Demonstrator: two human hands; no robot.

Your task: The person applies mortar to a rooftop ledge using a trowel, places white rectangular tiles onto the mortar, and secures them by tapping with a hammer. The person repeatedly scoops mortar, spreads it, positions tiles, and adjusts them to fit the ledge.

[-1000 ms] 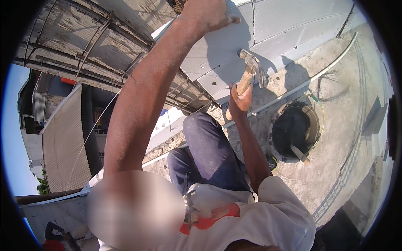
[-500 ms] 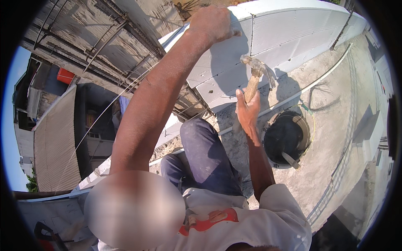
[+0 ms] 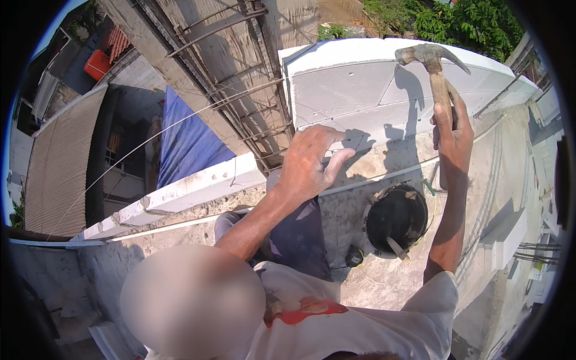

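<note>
My right hand [image 3: 454, 133] grips the wooden handle of a claw hammer [image 3: 439, 84], held raised with its metal head up, in front of the white block wall [image 3: 348, 90]. The hammer's shadow falls on the wall face. My left hand [image 3: 305, 163] is empty, its thumb and fingers apart, just over my knee and close to the wall's lower left end. A black bucket [image 3: 390, 219] stands on the concrete between my arms, with a tool handle [image 3: 398, 248] leaning out of it. Next to my leg lies a small tape measure [image 3: 354, 257].
A column of tied rebar [image 3: 246, 81] against wooden boarding rises beyond my left hand. A thin white pipe [image 3: 375, 183] runs along the wall's foot. Left of me is a low block edge [image 3: 180, 191], with a drop and blue tarp [image 3: 191, 144] beyond. White blocks [image 3: 503, 240] lie at right.
My left hand has come down and back from the wall top, its fingers now spread. The right hand has lifted the hammer up and to the right. The view has shifted.
</note>
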